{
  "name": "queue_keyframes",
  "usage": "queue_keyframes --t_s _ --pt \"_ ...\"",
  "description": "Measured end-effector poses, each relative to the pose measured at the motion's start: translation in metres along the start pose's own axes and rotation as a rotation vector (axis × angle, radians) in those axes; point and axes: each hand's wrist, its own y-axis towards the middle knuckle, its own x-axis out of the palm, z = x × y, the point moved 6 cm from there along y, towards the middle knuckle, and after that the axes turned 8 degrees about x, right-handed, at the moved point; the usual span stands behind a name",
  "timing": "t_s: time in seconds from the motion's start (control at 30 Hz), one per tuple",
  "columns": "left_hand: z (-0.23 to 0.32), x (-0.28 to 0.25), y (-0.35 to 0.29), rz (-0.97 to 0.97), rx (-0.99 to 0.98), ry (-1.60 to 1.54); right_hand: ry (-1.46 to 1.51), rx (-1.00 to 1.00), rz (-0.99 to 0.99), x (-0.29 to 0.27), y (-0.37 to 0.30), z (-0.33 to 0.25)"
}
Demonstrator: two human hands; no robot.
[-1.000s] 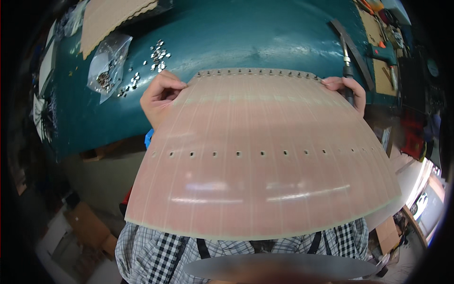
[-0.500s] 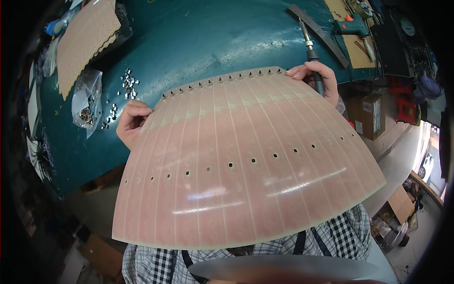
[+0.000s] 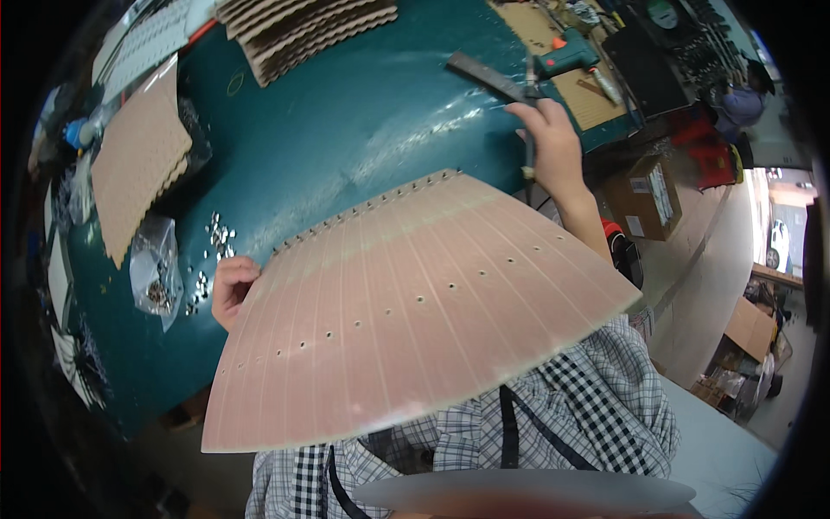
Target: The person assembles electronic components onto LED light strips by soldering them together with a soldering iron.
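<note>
A wide pinkish panel (image 3: 406,337) with thin ribs and a row of small holes tilts across my lap. Small dark metal clips (image 3: 372,206) line its far edge. My left hand (image 3: 232,292) pinches the panel's left edge, thumb on top. My right hand (image 3: 558,151) is off the panel, over the table beyond its right corner, fingers and thumb apart. Beneath its fingers passes what looks like a soldering iron (image 3: 528,171), partly hidden by the hand. A flat dark metal bar (image 3: 484,76) lies just beyond.
On the green table (image 3: 346,112) are loose metal clips (image 3: 220,233), a plastic bag of clips (image 3: 156,272), a leaning beige panel (image 3: 143,160) and stacked wavy-edged panels (image 3: 303,35). A green glue gun (image 3: 566,56) lies far right. A cardboard box (image 3: 641,197) stands off the right edge.
My right hand has left the panel's far right corner and moved up and away over the table. The soldering iron no longer sits in its grip. The panel's right side has dropped nearer me.
</note>
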Motion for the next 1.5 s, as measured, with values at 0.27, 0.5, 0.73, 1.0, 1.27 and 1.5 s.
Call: queue_keyframes --t_s 0.27,0.5,0.73,1.0,1.27,1.5 --pt "0.039 0.035 0.034 -0.085 0.214 0.519 -0.233 -0.104 -0.242 0.018 0.013 0.003" --pt "-0.001 0.024 0.048 0.279 -0.4 0.064 0.594 0.036 -0.31 -0.015 0.015 -0.044" --pt "-0.056 0.058 0.087 0.228 -0.64 -0.715 1.5 0.432 -0.884 0.047 0.013 -0.105" --pt "-0.012 0.132 0.121 0.174 -0.782 -1.01 1.874 0.492 -1.118 0.065 -0.008 -0.168" --pt "0.042 0.096 0.136 0.388 -0.737 -0.777 2.061 0.517 -0.698 0.03 0.049 -0.132" --pt "0.025 -0.087 0.107 0.515 -0.265 0.217 1.945 0.434 -0.662 0.013 0.214 -0.045"
